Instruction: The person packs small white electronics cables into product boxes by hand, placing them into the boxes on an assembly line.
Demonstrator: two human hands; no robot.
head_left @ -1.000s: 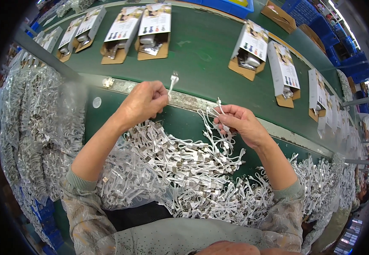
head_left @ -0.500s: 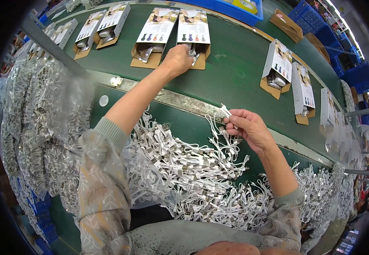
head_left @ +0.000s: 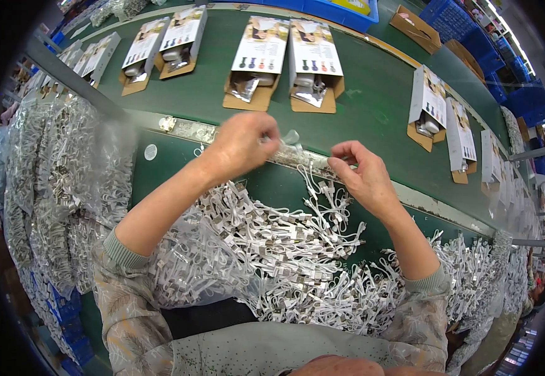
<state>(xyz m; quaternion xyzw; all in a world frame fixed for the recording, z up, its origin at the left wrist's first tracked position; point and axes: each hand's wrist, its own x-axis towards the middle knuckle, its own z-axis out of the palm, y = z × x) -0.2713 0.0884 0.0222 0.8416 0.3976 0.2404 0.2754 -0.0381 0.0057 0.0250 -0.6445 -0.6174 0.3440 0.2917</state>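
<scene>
My left hand (head_left: 242,145) and right hand (head_left: 361,177) meet at mid-frame over the metal rail (head_left: 410,197), fingers pinched on a thin white cable (head_left: 313,182). A heap of white cables (head_left: 272,257) fills the lower frame; open cardboard boxes (head_left: 285,59) lie on the green belt (head_left: 373,94) above.

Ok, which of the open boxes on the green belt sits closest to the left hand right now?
The open box on the left of the centre pair, its cardboard tray end just above the left hand. Its twin lies further right; the others sit well off to either side.

Left hand (head_left: 242,145) hides whatever its fingers (head_left: 266,139) pinch; small item blurred.
</scene>
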